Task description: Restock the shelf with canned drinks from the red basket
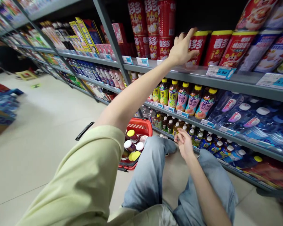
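My left hand (182,48) reaches up to the middle shelf with thumb and fingers spread. It is beside a red can with a yellow lid (197,44), partly covering it; whether it touches the can I cannot tell. Another red can (217,47) stands to its right, and stacked red cans (165,28) are to its left. Low over my knees, my right hand (185,142) hangs loosely with fingers partly extended and nothing in it. A red shopping basket (143,123) on the floor holds several cans with yellow or white lids (129,145).
Below the cans runs a row of bottled tea (182,95), with large water bottles (240,114) to the right. Small bottles (206,142) fill the bottom shelf. Price tags (220,72) line the shelf edge. Blue-wrapped goods (2,102) lie across the aisle; a person (8,56) is farther back.
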